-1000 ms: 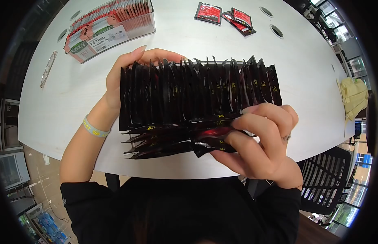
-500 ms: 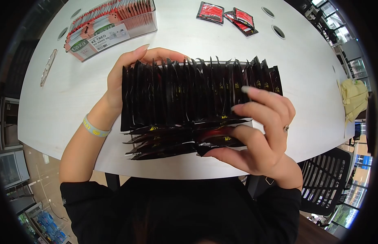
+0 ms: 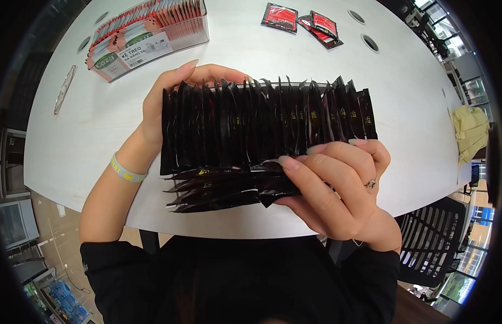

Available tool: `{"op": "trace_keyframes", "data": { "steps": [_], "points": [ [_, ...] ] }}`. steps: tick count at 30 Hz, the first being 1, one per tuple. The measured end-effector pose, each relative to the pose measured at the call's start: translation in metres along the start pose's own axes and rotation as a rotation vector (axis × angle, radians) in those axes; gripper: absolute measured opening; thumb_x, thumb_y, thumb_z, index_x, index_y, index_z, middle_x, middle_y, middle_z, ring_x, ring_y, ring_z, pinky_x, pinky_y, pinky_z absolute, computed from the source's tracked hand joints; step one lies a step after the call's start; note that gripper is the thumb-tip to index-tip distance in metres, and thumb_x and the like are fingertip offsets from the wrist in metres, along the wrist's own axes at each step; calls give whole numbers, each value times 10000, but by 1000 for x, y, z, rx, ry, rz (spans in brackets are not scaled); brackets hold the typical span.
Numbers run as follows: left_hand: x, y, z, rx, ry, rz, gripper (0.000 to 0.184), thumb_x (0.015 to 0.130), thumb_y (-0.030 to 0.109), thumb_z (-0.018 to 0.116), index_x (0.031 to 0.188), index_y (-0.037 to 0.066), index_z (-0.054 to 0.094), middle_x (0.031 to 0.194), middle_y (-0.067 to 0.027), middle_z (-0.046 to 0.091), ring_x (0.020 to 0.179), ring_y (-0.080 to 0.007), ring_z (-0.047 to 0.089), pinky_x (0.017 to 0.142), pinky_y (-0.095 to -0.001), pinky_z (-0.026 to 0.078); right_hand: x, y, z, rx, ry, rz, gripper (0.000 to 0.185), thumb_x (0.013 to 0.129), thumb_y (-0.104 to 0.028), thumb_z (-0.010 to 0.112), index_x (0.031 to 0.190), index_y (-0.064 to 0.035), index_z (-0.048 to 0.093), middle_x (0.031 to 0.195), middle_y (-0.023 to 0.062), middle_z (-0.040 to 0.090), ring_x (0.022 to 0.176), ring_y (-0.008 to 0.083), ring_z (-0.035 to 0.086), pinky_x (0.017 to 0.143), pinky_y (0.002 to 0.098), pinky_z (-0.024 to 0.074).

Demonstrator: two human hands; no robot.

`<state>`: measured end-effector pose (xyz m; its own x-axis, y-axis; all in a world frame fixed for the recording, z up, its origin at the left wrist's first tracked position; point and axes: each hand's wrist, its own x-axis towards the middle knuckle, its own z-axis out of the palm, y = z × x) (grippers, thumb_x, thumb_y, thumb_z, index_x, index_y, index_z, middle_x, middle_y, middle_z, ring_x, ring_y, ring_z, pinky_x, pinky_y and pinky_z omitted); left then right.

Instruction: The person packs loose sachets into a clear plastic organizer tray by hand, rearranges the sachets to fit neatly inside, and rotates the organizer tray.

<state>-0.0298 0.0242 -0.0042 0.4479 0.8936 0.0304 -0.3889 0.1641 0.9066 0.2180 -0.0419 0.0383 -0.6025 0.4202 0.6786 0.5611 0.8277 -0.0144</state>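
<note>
A long row of black sachets [image 3: 251,124] stands on edge, packed side by side, with a clear container edge just showing behind them. Along the near side, several more black sachets [image 3: 213,189] lie in layers, seen edge-on. My left hand [image 3: 159,105] wraps round the far left corner of the packed row, its fingers reaching behind. At the near right, my right hand [image 3: 337,189] has its thumb under the layered sachets and its fingers on top, gripping them. Its other fingertips rest near the standing row.
A clear box [image 3: 148,43] full of red and silver sachets stands at the back left. Three red and black packets [image 3: 310,24] lie at the back. A thin clear strip [image 3: 65,89] is at the left. A yellow bag [image 3: 470,132] and a black chair [image 3: 432,240] are at the right.
My right hand's fingers first lifted off and spread over the row, then came down onto the near sachets. My left hand and the row shifted slightly right.
</note>
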Motion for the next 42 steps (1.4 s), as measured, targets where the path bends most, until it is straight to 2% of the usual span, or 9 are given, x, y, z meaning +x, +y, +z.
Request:
{"op": "trace_keyframes", "data": {
  "steps": [5, 13, 17, 19, 23, 27, 30, 35, 42],
  "points": [
    [0, 1, -1, -9, -28, 1, 685, 929, 451, 229, 1209, -88, 546, 1041, -169, 666, 964, -176, 645, 882, -289, 505, -1, 2, -3, -46, 85, -129, 533, 787, -490, 700, 1000, -13, 594, 1096, 113, 552, 996, 291, 556, 897, 451, 384],
    [-1, 2, 1, 6, -37, 15, 678, 938, 447, 227, 1216, -87, 540, 1023, -154, 671, 928, -167, 654, 858, -281, 518, -7, -7, 3, -151, -155, -174, 660, 894, -588, 460, 1169, 6, 541, 1189, 214, 610, 1106, 345, 611, 1084, 648, 130],
    [0, 0, -2, 11, -23, -1, 678, 943, 448, 218, 1212, -84, 543, 993, -139, 676, 892, -152, 656, 830, -261, 524, -9, 6, 7, -58, 111, -254, 697, 874, -586, 504, 1214, 22, 529, 1203, 223, 597, 1140, 355, 584, 1074, 653, 156],
    [-1, 0, -3, 44, -28, 8, 679, 944, 449, 218, 1210, -83, 543, 988, -135, 676, 885, -149, 656, 824, -257, 525, -2, -7, -2, -114, -129, -75, 466, 915, -466, 479, 1143, -94, 643, 1182, 65, 643, 1147, 224, 589, 1051, 561, 305],
    [-1, 1, -1, 19, -24, 1, 682, 945, 453, 216, 1209, -84, 544, 1002, -136, 672, 911, -153, 650, 848, -270, 517, -7, 2, -2, -35, -52, -168, 644, 846, -529, 588, 1143, 42, 584, 1145, 213, 630, 1142, 349, 584, 1088, 582, 226],
    [-2, 3, 3, -26, -18, -5, 686, 946, 459, 214, 1209, -83, 543, 1045, -154, 663, 976, -176, 638, 892, -295, 502, -2, -2, -4, -53, -115, -103, 523, 842, -476, 589, 1113, -33, 654, 1144, 106, 650, 1102, 245, 611, 1036, 507, 360],
    [-2, 3, -1, -67, -36, -30, 689, 945, 460, 215, 1206, -87, 543, 1076, -164, 656, 997, -189, 636, 902, -305, 500, -2, 21, -21, 111, -125, -117, 723, 802, -580, 629, 1196, 22, 563, 1172, 224, 611, 1109, 357, 601, 1071, 534, 275],
    [-1, 0, -5, -49, -71, -8, 779, 949, 536, 168, 1218, -103, 523, 1094, -169, 649, 1014, -193, 633, 924, -318, 493, 4, 124, -8, 330, 240, 335, 279, 900, -100, 566, 1145, 21, 620, 1171, 187, 626, 1064, 293, 612, 946, 358, 444],
    [0, 0, -3, -79, -67, -9, 884, 943, 623, 104, 1251, -107, 497, 1119, -170, 638, 1051, -200, 621, 952, -322, 482, -6, 220, 82, -232, -80, 192, 562, 902, -452, 549, 1371, -151, 484, 1453, 220, 372, 1333, 402, 366, 1075, 505, 290]
  ]
}}
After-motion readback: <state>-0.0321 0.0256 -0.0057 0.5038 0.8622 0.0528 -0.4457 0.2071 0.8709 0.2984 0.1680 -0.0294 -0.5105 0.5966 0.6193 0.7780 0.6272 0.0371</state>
